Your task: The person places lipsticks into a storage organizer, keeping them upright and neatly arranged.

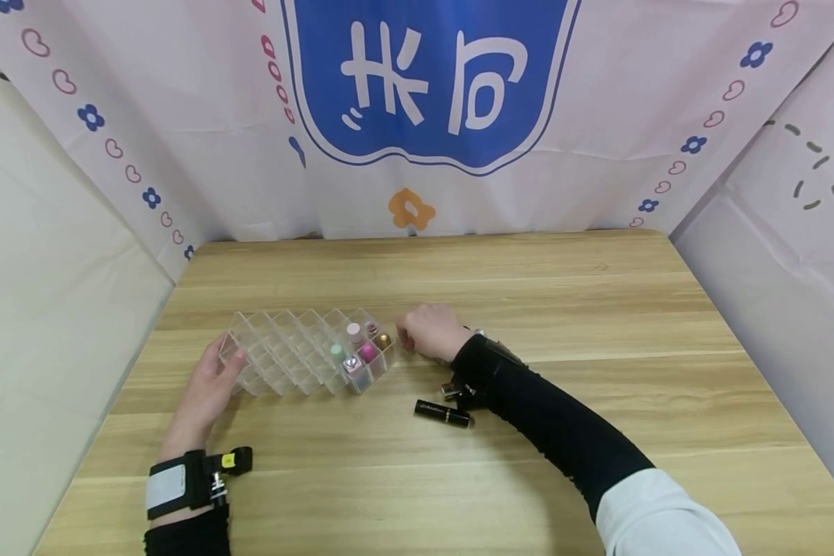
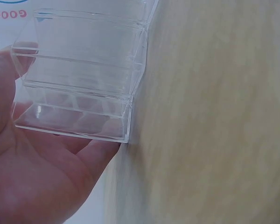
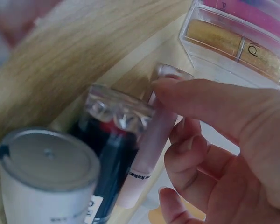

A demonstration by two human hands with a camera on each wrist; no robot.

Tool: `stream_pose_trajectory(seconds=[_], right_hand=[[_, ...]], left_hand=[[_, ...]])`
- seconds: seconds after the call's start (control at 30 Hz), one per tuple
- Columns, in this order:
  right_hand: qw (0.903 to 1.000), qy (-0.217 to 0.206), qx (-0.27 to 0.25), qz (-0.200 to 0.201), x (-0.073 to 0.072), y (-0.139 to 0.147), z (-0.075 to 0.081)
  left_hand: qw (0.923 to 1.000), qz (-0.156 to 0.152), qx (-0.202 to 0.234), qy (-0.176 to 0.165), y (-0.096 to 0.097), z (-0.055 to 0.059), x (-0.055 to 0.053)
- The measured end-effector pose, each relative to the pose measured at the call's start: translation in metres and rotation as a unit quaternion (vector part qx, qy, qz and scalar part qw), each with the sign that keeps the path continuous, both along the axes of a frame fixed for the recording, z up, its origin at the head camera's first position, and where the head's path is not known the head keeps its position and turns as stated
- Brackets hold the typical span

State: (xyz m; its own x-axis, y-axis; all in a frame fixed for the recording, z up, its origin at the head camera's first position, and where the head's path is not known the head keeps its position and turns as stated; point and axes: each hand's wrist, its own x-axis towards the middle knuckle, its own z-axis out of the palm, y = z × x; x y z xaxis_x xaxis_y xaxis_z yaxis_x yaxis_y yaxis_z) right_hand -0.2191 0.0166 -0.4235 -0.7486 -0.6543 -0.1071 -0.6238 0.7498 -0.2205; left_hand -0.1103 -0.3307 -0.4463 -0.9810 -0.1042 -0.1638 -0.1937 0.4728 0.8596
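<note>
My left hand grips the left end of a clear lipstick organizer on the wooden table. The left wrist view shows fingers around the organizer's end wall. At its right end, several cosmetics stand in the slots, among them a pink-capped tube and a gold tube. Just right of the organizer, my right hand pinches a pale pink lip gloss tube between thumb and curled fingers. The head view hides that tube behind the hand.
Beside the lip gloss are a dark bottle with a clear cap and a white cylindrical container. A black lipstick tube lies on the table below the right wrist. A printed cloth hangs along the back edge.
</note>
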Motion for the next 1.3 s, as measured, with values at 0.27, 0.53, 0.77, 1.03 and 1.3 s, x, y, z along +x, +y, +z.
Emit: stream_pose_trajectory(seconds=[0.27,0.53,0.77,1.03,1.3], right_hand=[[0.9999,-0.009,-0.002,-0.004,0.002,0.001,-0.002],[0.9999,-0.006,0.011,-0.003,0.005,-0.001,-0.004],[0.9999,0.009,-0.002,0.008,0.004,-0.002,-0.001],[0.9998,0.019,-0.002,0.004,0.005,-0.003,0.008],[0.9996,0.013,-0.024,-0.011,0.006,-0.004,0.018]], left_hand=[[1.0,-0.003,0.006,-0.001,0.001,-0.001,0.003],[0.9999,-0.004,0.009,-0.007,0.0,-0.003,0.004],[0.9999,-0.005,0.009,-0.006,-0.001,-0.003,0.003],[0.9999,-0.006,0.012,-0.006,-0.001,-0.001,0.0],[0.9999,-0.005,0.012,-0.005,-0.002,-0.002,-0.002]])
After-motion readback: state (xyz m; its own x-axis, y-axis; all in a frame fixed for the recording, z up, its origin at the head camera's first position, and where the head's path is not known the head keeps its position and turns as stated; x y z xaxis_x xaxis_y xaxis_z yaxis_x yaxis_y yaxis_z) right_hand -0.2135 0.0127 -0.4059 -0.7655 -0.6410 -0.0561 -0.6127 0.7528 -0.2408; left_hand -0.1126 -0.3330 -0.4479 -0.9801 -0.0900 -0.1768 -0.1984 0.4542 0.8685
